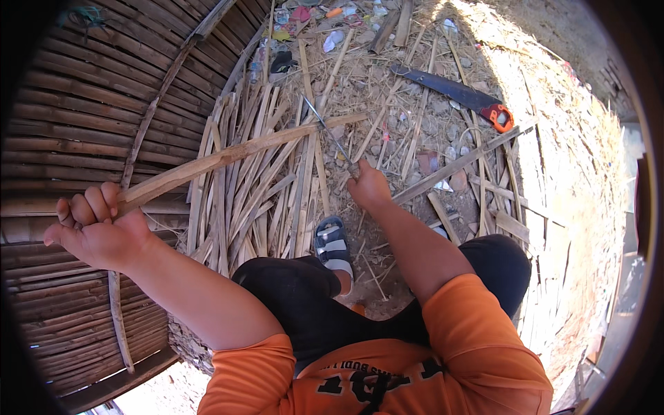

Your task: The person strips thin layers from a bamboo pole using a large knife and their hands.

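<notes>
My left hand (97,232) is raised at the left, its fingers curled around the near end of a long, slightly bent wooden strip (228,153). The strip slants up to the right, across the middle of the view. My right hand (370,188) is closed on a long, thin knife (335,142), whose handle is mostly hidden in the fist. The blade points away and to the left, crossing the strip near its far end. Whether the blade touches the strip, I cannot tell.
Below the strip lies a pile of split wooden strips (242,207). A handsaw (453,92) with an orange and red handle rests on the straw-littered ground at the far right. A slatted bamboo wall (83,145) stands close on the left. Colourful scraps (332,41) lie farther off.
</notes>
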### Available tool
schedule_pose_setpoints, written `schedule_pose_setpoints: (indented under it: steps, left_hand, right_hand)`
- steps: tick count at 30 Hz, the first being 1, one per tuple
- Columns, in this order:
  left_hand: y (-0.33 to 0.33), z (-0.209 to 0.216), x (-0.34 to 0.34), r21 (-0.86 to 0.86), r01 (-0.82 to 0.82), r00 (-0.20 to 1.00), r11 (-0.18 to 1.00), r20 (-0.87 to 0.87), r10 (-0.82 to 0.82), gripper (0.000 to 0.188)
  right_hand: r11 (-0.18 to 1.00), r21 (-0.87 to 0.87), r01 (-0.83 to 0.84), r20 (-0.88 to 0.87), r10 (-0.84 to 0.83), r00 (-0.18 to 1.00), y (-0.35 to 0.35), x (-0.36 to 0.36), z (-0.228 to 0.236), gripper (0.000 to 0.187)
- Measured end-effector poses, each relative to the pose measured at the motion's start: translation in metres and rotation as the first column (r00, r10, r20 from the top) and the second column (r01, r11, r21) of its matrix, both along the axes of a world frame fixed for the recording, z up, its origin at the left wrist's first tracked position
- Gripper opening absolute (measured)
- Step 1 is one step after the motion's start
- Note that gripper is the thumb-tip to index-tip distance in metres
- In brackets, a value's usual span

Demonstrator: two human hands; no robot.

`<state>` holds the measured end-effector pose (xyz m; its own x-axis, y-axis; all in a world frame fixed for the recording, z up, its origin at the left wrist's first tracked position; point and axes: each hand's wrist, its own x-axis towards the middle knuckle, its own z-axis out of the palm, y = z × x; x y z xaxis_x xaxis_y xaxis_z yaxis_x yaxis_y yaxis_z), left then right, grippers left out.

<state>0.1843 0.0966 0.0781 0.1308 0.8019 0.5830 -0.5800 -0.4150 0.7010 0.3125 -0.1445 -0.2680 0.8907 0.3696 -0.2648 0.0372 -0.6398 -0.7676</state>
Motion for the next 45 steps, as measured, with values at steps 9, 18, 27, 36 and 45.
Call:
schedule_pose_setpoints:
  steps: [9, 18, 27, 36, 45]
  left_hand:
    - [-0.011, 0.003, -0.002, 0.033, 0.015, 1.000, 0.999, -0.013, -0.014, 0.056]
    - [-0.011, 0.061, -0.097, 0.182, 0.407, 0.913, 0.895, -0.118, -0.391, 0.036]
    - [0.011, 0.041, -0.060, 0.259, 0.350, 0.937, 0.900, -0.107, -0.334, 0.038]
    - [0.031, 0.037, -0.062, 0.206, 0.462, 0.887, 0.863, -0.087, -0.454, 0.044]
    - [0.032, 0.026, -0.055, 0.194, 0.336, 0.942, 0.922, -0.055, -0.332, 0.039]
  right_hand:
    - [1.000, -0.005, 0.010, 0.050, -0.010, 0.999, -0.004, 0.004, -0.005, 0.038]
    - [0.982, 0.159, -0.103, 0.107, 0.086, 0.990, -0.007, -0.052, -0.004, 0.049]
    - [0.990, 0.039, -0.134, 0.023, 0.134, 0.991, -0.015, -0.043, -0.013, 0.043]
    - [0.990, 0.019, -0.141, 0.093, 0.139, 0.986, -0.007, -0.043, 0.003, 0.037]
    - [0.991, 0.090, -0.096, 0.082, 0.088, 0.993, 0.005, -0.043, 0.022, 0.035]
